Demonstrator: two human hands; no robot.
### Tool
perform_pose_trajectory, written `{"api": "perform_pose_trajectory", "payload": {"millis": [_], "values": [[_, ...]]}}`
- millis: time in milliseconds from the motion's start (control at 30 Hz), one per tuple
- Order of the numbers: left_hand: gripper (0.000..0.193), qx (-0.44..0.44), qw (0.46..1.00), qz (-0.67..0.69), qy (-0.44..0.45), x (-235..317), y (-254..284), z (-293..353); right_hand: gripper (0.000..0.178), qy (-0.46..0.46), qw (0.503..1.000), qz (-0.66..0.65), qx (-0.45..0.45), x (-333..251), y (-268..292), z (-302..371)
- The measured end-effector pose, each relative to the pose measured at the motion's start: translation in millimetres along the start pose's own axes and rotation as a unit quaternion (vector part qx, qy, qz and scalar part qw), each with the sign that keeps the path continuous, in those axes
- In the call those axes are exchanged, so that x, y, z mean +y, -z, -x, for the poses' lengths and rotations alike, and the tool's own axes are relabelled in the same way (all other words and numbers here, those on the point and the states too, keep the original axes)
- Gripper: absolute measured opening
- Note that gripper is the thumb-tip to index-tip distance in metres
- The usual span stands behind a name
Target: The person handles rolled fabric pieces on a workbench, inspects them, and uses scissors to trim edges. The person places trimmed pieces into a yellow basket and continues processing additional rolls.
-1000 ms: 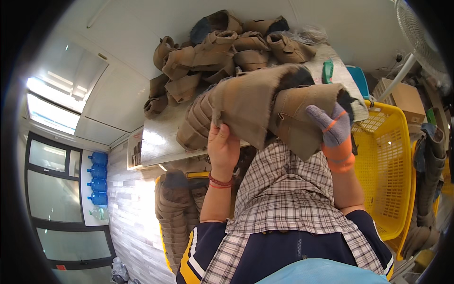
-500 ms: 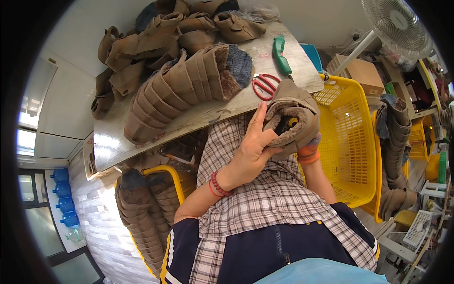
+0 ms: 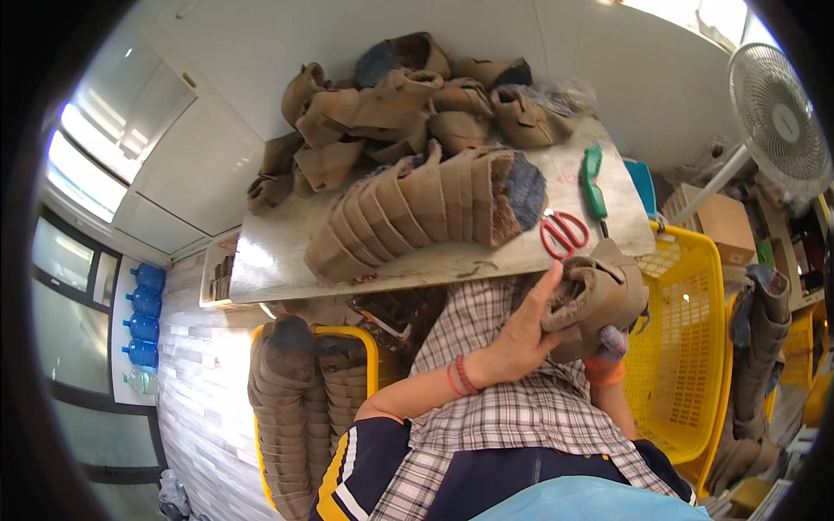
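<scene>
From the head view we're at the front edge of the table (image 3: 271, 252), and here's the upper (image 3: 621, 286), held above the checked apron (image 3: 486, 412), the yellow basket (image 3: 665, 386) just to its right. Our left hand (image 3: 514, 343) is bare, index finger stretched along the fleecy opening; whether those fingers pinch or merely rest, we cannot tell. Our right hand (image 3: 610, 352), gloved, has its grey thumb bent against the lower side, closed around the upper as far as we can judge, the other fingers hidden.

And where might this come unstuck? Watch that top flap! It stands close to the scissors (image 3: 563, 230), and the tip of the green tool (image 3: 592, 178) points its way, so a quick lift or turn could, we reckon, snag or scratch it. Then the hold itself: if the gloved grip slides while the bare hand is only resting, down the upper could go, onto the apron or into the basket. A hard push could crumple the fleecy rim, too. Over on the table, the stack (image 3: 408, 208) lies with its open end beside the scissors; a stray arm could shove it back into the loosely heaped pile (image 3: 347, 122)
</scene>
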State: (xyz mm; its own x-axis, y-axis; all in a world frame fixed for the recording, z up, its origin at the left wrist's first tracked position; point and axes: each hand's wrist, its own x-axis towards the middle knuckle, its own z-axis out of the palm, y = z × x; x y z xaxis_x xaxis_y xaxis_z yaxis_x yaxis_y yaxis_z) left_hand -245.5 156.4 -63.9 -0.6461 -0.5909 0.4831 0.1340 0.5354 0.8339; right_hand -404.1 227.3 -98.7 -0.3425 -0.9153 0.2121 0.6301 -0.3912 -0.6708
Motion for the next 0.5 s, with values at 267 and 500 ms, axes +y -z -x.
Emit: {"api": "perform_pose_trajectory", "payload": {"millis": [267, 500], "values": [[0.058, -0.052, 0.998, -0.044, -0.016, -18, 108, -56, 0.076, -0.016, 0.998, 0.034, 0.057, -12, 23, -19], [0.042, 0.475, 0.630, -0.579, 0.205, -124, 387, -111, 0.073, -0.058, 0.980, 0.179, 0.062, -22, 29, -12]]}}
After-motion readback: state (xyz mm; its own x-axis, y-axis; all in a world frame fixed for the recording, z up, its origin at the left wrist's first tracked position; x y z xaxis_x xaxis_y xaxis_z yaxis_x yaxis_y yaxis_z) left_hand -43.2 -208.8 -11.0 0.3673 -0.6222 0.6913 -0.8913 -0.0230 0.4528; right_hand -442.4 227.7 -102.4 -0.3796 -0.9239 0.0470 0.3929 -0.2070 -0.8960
